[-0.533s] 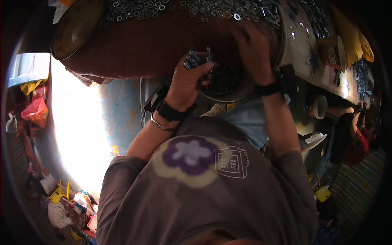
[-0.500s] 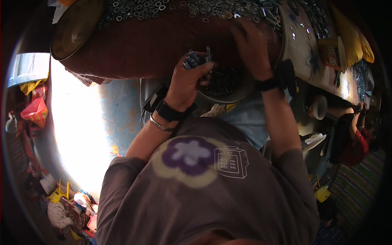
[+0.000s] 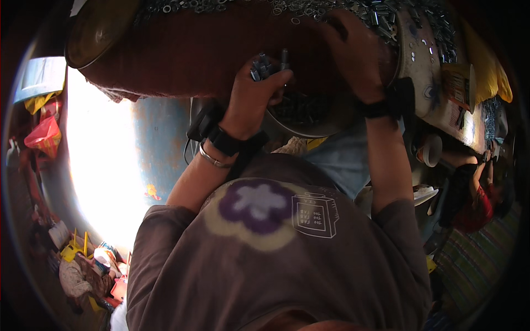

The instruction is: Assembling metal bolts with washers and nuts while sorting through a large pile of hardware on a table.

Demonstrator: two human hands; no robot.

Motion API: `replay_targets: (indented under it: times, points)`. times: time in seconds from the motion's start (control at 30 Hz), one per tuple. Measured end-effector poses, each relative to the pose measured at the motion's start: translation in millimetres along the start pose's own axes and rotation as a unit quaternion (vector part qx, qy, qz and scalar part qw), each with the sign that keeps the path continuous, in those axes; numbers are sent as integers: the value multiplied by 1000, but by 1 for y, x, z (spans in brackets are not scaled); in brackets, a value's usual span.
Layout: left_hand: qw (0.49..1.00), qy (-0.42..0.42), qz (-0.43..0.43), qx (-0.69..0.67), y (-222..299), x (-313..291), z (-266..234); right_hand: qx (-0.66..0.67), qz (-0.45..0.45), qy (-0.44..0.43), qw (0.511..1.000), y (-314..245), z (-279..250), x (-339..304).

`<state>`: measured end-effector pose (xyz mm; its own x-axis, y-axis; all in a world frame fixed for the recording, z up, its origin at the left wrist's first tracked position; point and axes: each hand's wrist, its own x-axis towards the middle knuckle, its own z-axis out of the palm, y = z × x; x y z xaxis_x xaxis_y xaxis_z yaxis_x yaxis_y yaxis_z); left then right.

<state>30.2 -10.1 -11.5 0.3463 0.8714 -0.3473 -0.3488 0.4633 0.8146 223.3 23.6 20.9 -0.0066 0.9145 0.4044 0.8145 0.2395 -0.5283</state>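
Note:
My left hand (image 3: 254, 96) is closed around several short silvery metal bolts (image 3: 262, 67), their ends poking up above the fingers. One more bolt (image 3: 284, 58) stands upright by the thumb tip. Farther right, my right hand (image 3: 356, 52) reaches over the dark red cloth, its fingers apart near the scattered metal parts (image 3: 381, 22); nothing shows in it, though the fingers are dim. Loose washers (image 3: 193, 5) lie along the far edge of the cloth. Below and between the hands sits a round basin (image 3: 303, 132) with dark small parts inside, partly in shadow.
The dark red cloth (image 3: 165, 66) covers the work surface. At the far left leans a round metal tray (image 3: 99, 36). On the right are a tub (image 3: 458, 85), a yellow bag (image 3: 486, 60) and another person in red (image 3: 477, 209). A white container (image 3: 429, 151) stands nearer.
My right hand has moved slightly away from me and to the right, toward the metal parts. My left hand keeps its bolts and has barely moved. The view has shifted a little.

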Motion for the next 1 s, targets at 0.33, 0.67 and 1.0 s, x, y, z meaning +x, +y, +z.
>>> replay_targets:
  times: [0.33, 0.67, 1.0]
  points:
    - [988, -23, 75, 132, 1, -4, 8, 272, 109, -223, 930, -28, -17, -25]
    - [984, 8, 76, 162, 2, -1, 1, 103, 32, -52, 993, -9, 6, -1]
    - [988, 45, 62, 134, 6, 0, -13, 56, -15, -42, 997, -5, 35, 17]
